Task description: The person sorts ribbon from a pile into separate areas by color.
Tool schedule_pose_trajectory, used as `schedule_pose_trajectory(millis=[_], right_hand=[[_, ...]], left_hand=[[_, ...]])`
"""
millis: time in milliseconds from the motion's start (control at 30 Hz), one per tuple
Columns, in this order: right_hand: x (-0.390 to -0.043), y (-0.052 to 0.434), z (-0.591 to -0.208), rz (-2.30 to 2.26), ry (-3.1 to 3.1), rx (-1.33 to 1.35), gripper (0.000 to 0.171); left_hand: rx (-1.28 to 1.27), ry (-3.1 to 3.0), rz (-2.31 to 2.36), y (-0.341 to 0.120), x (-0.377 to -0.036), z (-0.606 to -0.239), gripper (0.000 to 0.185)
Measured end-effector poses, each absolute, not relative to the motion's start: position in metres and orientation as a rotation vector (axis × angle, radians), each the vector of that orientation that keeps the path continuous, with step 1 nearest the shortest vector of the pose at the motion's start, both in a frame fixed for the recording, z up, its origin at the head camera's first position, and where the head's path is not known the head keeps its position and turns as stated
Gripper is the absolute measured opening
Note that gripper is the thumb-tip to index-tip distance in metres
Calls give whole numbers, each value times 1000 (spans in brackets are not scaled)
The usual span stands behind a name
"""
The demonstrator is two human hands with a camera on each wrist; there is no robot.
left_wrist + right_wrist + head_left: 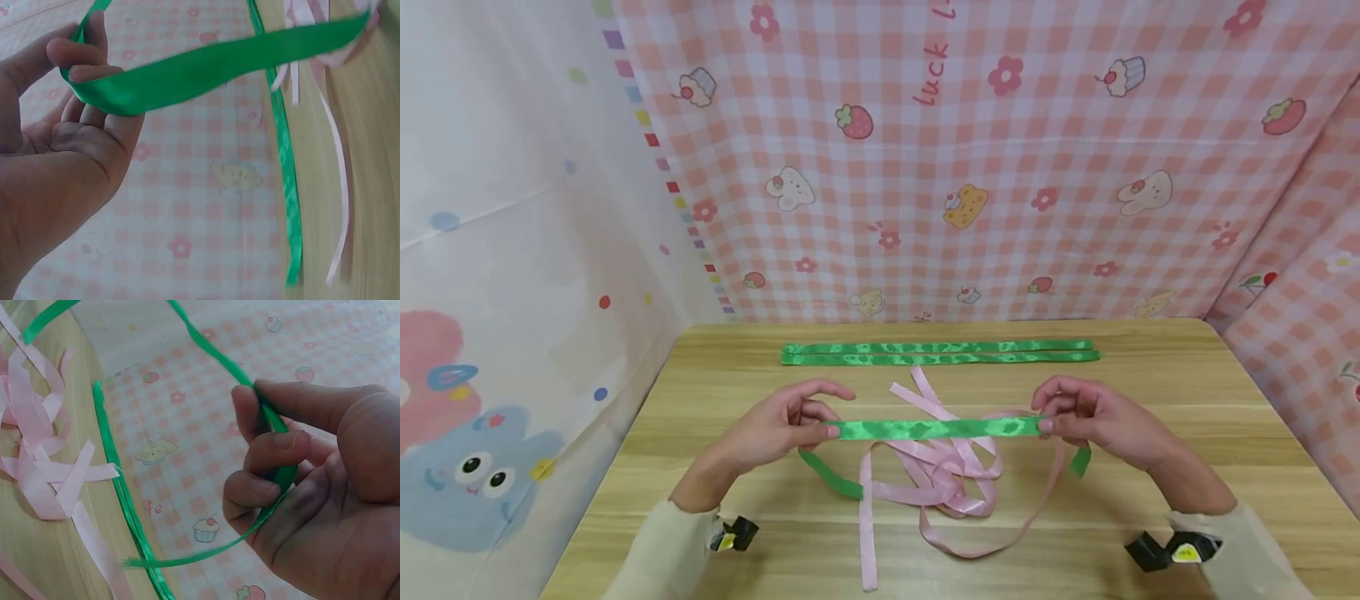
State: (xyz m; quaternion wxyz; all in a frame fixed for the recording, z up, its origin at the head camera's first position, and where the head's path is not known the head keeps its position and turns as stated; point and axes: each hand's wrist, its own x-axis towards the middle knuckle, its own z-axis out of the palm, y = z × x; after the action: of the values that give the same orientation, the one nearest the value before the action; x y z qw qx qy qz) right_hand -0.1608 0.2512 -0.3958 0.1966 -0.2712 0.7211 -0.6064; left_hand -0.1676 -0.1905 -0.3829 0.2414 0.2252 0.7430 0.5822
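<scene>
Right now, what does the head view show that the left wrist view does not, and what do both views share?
Only the head view shows the right hand pinching the other end of the held green ribbon, the wooden table as a whole, and both sleeves. Only the left wrist view shows closely how the left hand has the ribbon folded around its fingers. Both show the held ribbon, the pink ribbons, the flat green ribbons and the checked pink cloth.

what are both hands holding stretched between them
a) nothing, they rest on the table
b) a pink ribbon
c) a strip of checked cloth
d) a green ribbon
d: the left hand and right hand each pinch one end of the green ribbon, taut above the loose pink ribbons.
</scene>
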Motion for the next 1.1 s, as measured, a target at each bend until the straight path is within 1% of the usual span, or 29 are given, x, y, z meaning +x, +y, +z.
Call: schedule_pose_trajectory(millis=[267, 367, 567, 800, 1000, 1100], right_hand=[[-158, 270, -397, -1775, 2076, -767, 22], [-156, 280, -398, -1781, 2086, -762, 24], [-152, 300, -403, -1770, 2119, -758, 24], [-155, 321, -410, -1721, 2138, -732, 21], [-162, 340, -421, -1694, 2179, -594, 20], [-166, 350, -429, -1690, 2201, -539, 19]], left_hand=[[674, 2038, 1544, -223, -167, -382, 41], [657, 2069, 1522, -236, -166, -383, 39], [661, 2093, 1514, -260, -167, -387, 37], [480, 2221, 1469, -278, -173, -394, 42], [458, 2248, 1478, -295, -182, -407, 42], [356, 2281, 1501, -298, -189, -418, 44]])
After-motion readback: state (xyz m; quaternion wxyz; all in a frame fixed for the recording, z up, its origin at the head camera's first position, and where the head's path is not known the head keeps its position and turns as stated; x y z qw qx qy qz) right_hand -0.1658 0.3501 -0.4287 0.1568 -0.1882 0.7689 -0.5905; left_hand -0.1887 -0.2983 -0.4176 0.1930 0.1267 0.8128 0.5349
